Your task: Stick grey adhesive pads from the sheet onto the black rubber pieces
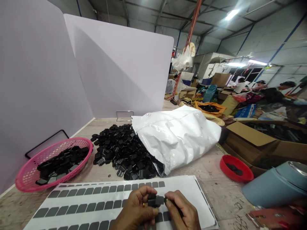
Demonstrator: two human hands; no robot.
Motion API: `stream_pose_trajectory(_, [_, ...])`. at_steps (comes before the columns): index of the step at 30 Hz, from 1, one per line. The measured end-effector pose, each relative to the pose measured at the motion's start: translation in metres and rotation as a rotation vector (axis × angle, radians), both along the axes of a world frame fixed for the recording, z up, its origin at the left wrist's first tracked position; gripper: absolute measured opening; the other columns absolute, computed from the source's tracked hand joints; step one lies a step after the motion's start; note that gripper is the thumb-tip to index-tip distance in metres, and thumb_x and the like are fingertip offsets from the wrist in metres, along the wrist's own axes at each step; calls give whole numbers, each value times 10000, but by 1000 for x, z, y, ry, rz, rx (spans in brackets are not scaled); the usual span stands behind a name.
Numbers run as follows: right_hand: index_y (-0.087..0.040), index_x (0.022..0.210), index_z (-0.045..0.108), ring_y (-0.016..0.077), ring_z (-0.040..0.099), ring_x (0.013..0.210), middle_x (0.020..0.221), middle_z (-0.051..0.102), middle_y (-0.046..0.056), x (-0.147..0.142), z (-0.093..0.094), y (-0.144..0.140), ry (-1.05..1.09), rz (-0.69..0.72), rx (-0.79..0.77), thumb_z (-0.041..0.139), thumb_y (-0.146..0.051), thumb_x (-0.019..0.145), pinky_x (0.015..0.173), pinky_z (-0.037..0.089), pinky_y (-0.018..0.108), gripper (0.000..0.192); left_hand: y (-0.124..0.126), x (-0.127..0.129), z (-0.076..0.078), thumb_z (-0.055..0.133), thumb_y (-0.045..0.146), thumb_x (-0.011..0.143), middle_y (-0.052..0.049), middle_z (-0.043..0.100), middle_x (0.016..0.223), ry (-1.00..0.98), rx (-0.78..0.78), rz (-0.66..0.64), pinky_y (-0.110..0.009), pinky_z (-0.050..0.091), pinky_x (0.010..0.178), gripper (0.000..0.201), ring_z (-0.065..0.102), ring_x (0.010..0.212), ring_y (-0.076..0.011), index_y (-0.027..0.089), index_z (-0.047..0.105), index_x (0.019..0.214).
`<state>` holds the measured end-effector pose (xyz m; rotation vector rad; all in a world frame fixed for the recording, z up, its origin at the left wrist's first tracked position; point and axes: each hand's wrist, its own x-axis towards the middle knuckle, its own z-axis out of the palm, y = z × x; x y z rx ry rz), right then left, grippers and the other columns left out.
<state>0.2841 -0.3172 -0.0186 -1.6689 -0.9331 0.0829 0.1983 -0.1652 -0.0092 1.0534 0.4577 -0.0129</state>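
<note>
My left hand [136,207] pinches a small black plastic piece [154,201] between thumb and fingers. My right hand [182,210] touches the same piece from the right and seems to grip a thin dark tool. Both hands hover over a white sheet [192,188] printed with rows of grey rounded rectangles. Behind the sheet lies a heap of black pieces [120,150] spilling from a white plastic bag [177,134]. A pink basket [26,179] at the left contains more black pieces.
White partition panels [115,67] wall off the back and left. A small red bowl [240,175] sits at the right, beside an open cardboard box [249,134] and a blue-grey cylinder [275,188]. Other people work in the far right background.
</note>
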Motion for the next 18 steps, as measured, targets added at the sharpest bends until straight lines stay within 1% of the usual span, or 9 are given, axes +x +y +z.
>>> stream_pose_trajectory(3, [-242, 922, 604, 131, 571, 656, 745, 562, -17, -2, -3, 5, -83, 13, 18, 454, -246, 953, 608, 420, 202, 153, -3, 0, 4, 747, 167, 511, -24, 680, 760, 4, -28, -28, -163, 312, 359, 440, 539, 396, -72, 151, 551, 905])
stream_pose_trajectory(8, [-227, 919, 595, 140, 579, 631, 722, 563, -2, -3, -10, 7, -172, 20, -49, 410, -258, 966, 574, 426, 219, 193, -6, 1, 8, 713, 138, 489, 26, 637, 591, 13, -39, -63, -160, 312, 344, 409, 517, 360, -78, 152, 559, 868])
stream_pose_trajectory(12, [-227, 948, 594, 153, 591, 665, 749, 578, 13, -2, -14, 5, -207, 42, -111, 382, -255, 970, 590, 437, 229, 215, -8, 3, 7, 687, 127, 487, 26, 647, 601, 15, -54, -58, -157, 306, 334, 396, 503, 343, -70, 157, 551, 858])
stream_pose_trajectory(18, [-218, 941, 588, 154, 584, 680, 769, 568, 18, -1, -7, 0, -188, 109, -221, 374, -224, 968, 609, 436, 233, 216, -6, 3, 5, 676, 112, 493, 31, 630, 585, 15, -48, -75, -150, 301, 336, 391, 504, 347, -66, 146, 549, 861])
